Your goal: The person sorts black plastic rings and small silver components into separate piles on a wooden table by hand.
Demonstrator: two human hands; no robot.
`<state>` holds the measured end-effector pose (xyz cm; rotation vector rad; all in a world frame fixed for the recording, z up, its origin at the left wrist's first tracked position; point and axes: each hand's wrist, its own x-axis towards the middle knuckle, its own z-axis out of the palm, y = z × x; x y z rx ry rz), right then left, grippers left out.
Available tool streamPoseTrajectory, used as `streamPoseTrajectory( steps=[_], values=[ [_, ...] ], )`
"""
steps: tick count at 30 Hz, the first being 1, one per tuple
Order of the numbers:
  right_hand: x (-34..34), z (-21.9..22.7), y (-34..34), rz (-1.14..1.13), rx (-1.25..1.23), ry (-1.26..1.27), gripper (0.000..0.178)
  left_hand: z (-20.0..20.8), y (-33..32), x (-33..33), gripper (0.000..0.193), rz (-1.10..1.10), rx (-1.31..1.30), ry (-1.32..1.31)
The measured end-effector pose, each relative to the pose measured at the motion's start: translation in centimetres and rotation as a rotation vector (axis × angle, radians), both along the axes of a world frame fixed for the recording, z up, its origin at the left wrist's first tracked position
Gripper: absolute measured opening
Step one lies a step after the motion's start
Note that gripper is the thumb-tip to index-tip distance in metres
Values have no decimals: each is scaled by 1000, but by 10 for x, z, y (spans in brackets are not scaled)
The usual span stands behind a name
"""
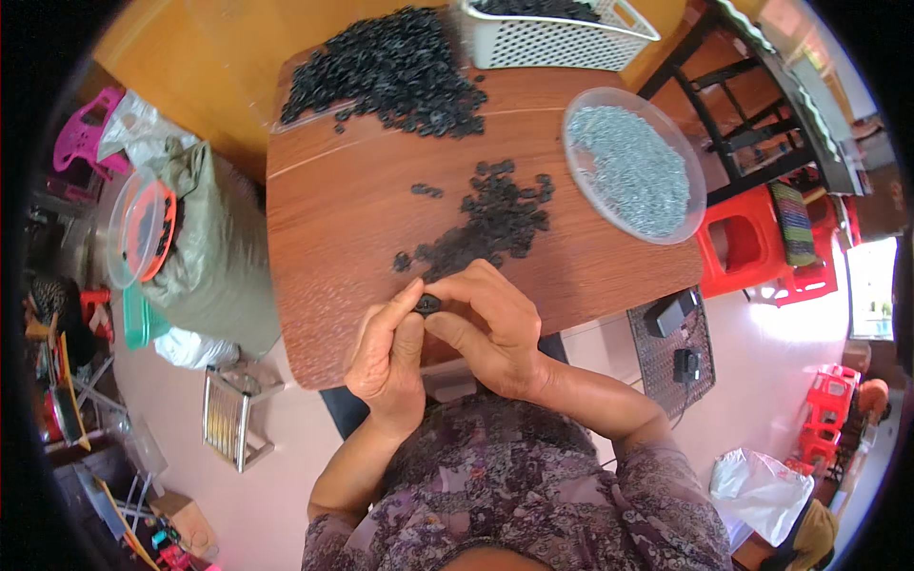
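Patterned top, one, worn: nearest to us, at the lower edge. Left hand, one, bare: we record its thumb and fingertips pinching a small dark piece. Right hand, one, bare: its thumb and forefinger close on the same piece from the other side, fingertips near those of the left. The piece sits between both hands, over the near edge of the wooden table.

On the table, we count further: loose dark pieces, scattered just beyond the hands; a dark heap, larger, at the far left; a white basket, perforated, at the far edge, with dark contents; a round clear tray, to the right, bearing many small silvery parts.

About the table, we enter: a grey-green sack, bulky, left; a red stool, right; a white bag, lower right, on the floor side.
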<state>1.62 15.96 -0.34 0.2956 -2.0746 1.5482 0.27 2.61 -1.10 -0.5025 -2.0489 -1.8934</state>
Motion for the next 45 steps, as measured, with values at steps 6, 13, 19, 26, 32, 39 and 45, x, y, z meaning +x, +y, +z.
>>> streamPoseTrajectory(
  steps=[6, 13, 19, 26, 32, 39, 45],
  values=[
    [-37, 35, 65, -241, -34, -213, 14, -6, 3, -63, 15, -9, -467, 120],
    [-204, 99, 225, -596, 360, -78, 29, -14, 28, -144, 27, -142, -664, 407],
    [-254, 83, 279, -826, 791, -18, 36, -26, 41, -157, 24, -309, -839, 537],
    [-164, 158, 207, -634, 421, 242, 28, -11, 33, -164, 26, -357, -886, 337],
    [-93, 91, 225, -378, 898, 43, 12, -1, 4, -125, 15, -257, -859, 250],
    [-64, 9, 241, -262, 610, -407, 9, 7, -25, -71, 11, -274, -317, -439],
    [-94, -21, 235, -281, 705, -298, 6, 8, -5, -36, 15, -419, 112, -636]
  ],
)
